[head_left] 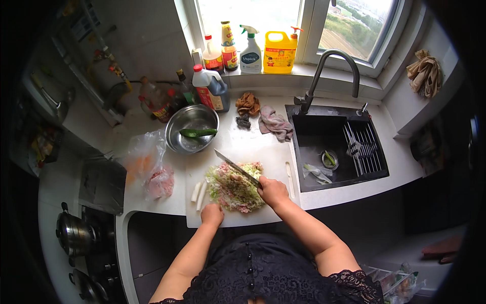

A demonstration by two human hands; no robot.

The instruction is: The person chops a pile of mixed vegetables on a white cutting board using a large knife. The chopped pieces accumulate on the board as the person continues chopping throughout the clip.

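My right hand [273, 193] is wrapped round the handle of a kitchen knife [237, 166]. Its blade slants up and left over a spread pile of chopped pale-green vegetable and pinkish minced meat [234, 190]. Beneath the pile lies a white cutting board [276, 157]. At the board's near edge, left of the pile's lower end, my left hand [212, 215] is closed in a fist; nothing shows in it. Two or so white stalks [201, 196] lie just beyond that hand. Whether the blade touches the pile, I cannot tell.
A steel bowl [174, 137] holding a green cucumber [197, 133] stands at the board's far left. Beside it are plastic bags [159, 182] with pink meat. Cloths [276, 124] lie behind the board; a black sink [315, 126] is right. A pot [75, 235] sits far left.
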